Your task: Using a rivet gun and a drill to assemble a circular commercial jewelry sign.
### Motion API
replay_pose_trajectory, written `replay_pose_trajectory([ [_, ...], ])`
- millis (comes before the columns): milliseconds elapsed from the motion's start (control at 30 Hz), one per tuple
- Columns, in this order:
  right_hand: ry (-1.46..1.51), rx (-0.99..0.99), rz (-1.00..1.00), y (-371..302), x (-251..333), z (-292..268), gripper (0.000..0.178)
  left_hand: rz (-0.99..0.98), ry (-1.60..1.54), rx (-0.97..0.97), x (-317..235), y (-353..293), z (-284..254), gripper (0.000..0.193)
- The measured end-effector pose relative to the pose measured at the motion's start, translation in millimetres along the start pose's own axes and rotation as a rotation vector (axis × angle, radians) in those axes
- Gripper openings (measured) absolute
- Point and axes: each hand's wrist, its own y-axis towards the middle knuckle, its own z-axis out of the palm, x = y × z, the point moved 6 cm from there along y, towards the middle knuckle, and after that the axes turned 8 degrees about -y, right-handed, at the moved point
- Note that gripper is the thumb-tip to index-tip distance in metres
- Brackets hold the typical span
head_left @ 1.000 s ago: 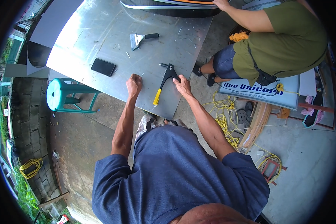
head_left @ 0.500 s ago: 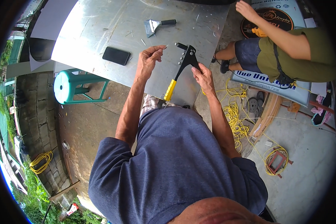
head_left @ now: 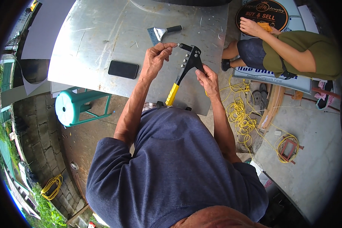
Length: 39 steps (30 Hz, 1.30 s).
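Note:
My right hand (head_left: 209, 81) is closed around one handle of a black hand riveter (head_left: 191, 64). Its other handle, sleeved in yellow, slants down towards my body, so the handles are spread apart. My left hand (head_left: 155, 60) pinches a small, thin rivet (head_left: 176, 45) between thumb and forefinger, right at the riveter's nose. Whether the rivet's pin sits inside the nose I cannot tell. Beyond my left hand, a scraper (head_left: 160, 33) with a black handle lies on the metal sheet (head_left: 102, 34). A black phone (head_left: 123, 69) rests on the sheet left of my left forearm.
A green stool (head_left: 66, 106) stands at the left, beside the sheet's near edge. To the right, a person in an olive shirt (head_left: 292, 49) bends over a round black sign (head_left: 262, 16), a yellow tool near their hands. Yellow cord (head_left: 241, 117) lies tangled on the floor.
My left hand has moved right with the rivet, closing the gap to the riveter's nose. My right hand keeps its hold. The other person's hand has come down towards the yellow tool.

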Motion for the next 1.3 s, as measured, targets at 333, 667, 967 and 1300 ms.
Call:
replay_pose_trajectory([
  [333, -0.057, -0.058, -0.034, -1, 3, 4, 0.040, 0.041, 0.034, 0.037, -1, 5, -5, 0.024],
  [667, -0.024, -0.050, 0.027, -5, -9, -2, 0.043, 0.031, 0.120, 0.099, -1, 10, 4, 0.024],
  [967, -0.004, -0.062, 0.038, -8, -12, -10, 0.041, 0.019, 0.099, 0.118, 3, 13, 7, 0.022],
  [1300, -0.221, -0.068, -0.070, -5, 1, -25, 0.039, 0.253, 0.554, 0.428, -43, 40, 21, 0.015],
])
